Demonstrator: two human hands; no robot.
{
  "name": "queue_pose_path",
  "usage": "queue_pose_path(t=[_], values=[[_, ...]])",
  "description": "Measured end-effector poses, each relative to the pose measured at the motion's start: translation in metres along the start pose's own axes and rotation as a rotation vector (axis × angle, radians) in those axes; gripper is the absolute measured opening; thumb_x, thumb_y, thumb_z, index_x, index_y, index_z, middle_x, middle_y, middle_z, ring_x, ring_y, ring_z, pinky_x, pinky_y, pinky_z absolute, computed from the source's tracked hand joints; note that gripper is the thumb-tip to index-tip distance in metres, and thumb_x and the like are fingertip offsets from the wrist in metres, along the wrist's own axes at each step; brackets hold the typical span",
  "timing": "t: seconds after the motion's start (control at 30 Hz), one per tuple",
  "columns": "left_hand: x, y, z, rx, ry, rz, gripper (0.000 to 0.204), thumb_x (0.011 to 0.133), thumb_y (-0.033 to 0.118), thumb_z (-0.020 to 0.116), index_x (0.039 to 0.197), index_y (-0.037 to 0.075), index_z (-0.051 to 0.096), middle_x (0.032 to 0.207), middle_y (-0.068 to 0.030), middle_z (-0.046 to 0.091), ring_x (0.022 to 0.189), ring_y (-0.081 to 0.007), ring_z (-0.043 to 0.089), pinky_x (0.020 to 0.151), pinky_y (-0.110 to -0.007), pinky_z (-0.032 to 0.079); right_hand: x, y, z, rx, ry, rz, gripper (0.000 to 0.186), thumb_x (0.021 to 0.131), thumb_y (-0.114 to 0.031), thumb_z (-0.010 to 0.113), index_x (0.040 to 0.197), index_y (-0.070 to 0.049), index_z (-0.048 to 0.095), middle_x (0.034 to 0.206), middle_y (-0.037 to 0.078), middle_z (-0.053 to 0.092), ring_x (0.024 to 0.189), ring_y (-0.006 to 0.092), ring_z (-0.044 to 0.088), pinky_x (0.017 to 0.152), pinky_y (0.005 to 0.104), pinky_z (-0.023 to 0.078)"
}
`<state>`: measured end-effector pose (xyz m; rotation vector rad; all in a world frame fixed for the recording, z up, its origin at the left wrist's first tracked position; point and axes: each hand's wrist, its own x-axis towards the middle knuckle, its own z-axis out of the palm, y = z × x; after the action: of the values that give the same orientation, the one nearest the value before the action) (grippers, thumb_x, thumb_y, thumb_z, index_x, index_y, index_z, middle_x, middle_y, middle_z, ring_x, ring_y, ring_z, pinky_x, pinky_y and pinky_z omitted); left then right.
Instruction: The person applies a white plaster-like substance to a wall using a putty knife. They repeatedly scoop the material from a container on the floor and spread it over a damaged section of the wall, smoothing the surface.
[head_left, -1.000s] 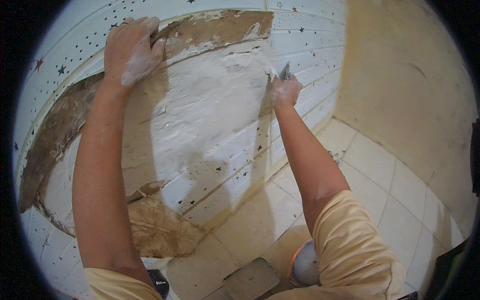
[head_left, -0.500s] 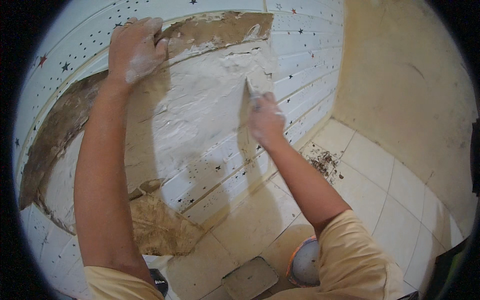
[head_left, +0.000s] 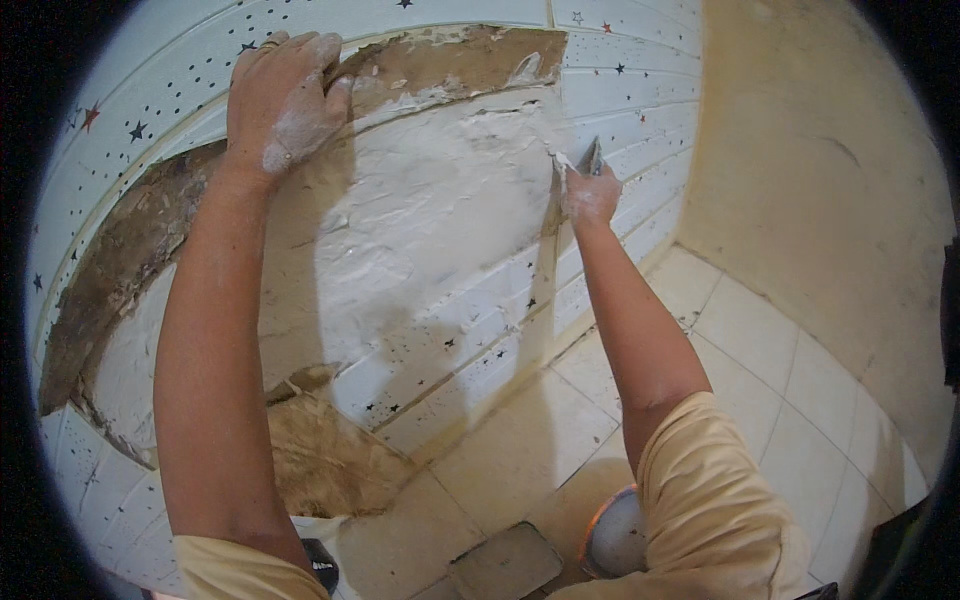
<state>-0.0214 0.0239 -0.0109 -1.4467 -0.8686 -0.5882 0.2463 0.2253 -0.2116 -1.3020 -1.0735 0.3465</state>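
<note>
My left hand [head_left: 287,105], dusted with white paste, is curled on the upper edge of the torn-out wall patch, fingers closed over the lip at the panels' border. Bare brown backing [head_left: 470,58] shows along this edge, with smeared white plaster [head_left: 420,190] below it. My right hand [head_left: 591,195] grips a metal putty knife [head_left: 596,157] with white paste on it, at the plaster's right end beside white panels [head_left: 635,130] printed with stars. The knife's handle is mostly hidden by my fingers, and I cannot tell whether the blade touches the wall.
A beige side wall [head_left: 810,180] meets the panelled wall at the right. Below are floor tiles [head_left: 745,340], a round bucket [head_left: 612,535] beside my right sleeve and a grey rectangular tray [head_left: 505,560]. Brown exposed backing [head_left: 335,460] also shows low on the wall.
My right hand with the knife moved left onto the plaster half a second ago and is now back up and right at its end. My left hand stays put; the view has shifted slightly.
</note>
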Motion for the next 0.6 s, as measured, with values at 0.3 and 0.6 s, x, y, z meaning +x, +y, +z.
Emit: queue_pose_path(t=[0.3, 0.6], values=[[0.003, 0.003, -0.004, 0.006, -0.106, -0.026, 0.027, 0.075, 0.025, 0.061, 0.093, 0.006, 0.056, 0.085, -0.0125, 0.057, 0.084, -0.0335, 0.054, 0.08, -0.045, 0.041, 0.022, 0.017, 0.008, 0.556, -0.222, 0.152, 0.055, 0.071, -0.025, 0.076, 0.116, 0.001, 0.057, 0.087, 0.009, 0.06, 0.071, 0.0172, 0.055, 0.058, 0.0293, 0.041], [-0.001, 0.001, 0.0, 0.02, -0.019, 0.001, 0.025, 0.076, 0.023, 0.062, 0.093, 0.006, 0.056, 0.089, -0.012, 0.058, 0.087, -0.0324, 0.054, 0.078, -0.043, 0.041, 0.007, 0.008, 0.016, 0.634, -0.165, 0.107, 0.064, 0.069, -0.024, 0.076, 0.119, 0.008, 0.052, 0.103, 0.02, 0.064, 0.085, 0.0265, 0.063, 0.076, 0.0324, 0.05]])
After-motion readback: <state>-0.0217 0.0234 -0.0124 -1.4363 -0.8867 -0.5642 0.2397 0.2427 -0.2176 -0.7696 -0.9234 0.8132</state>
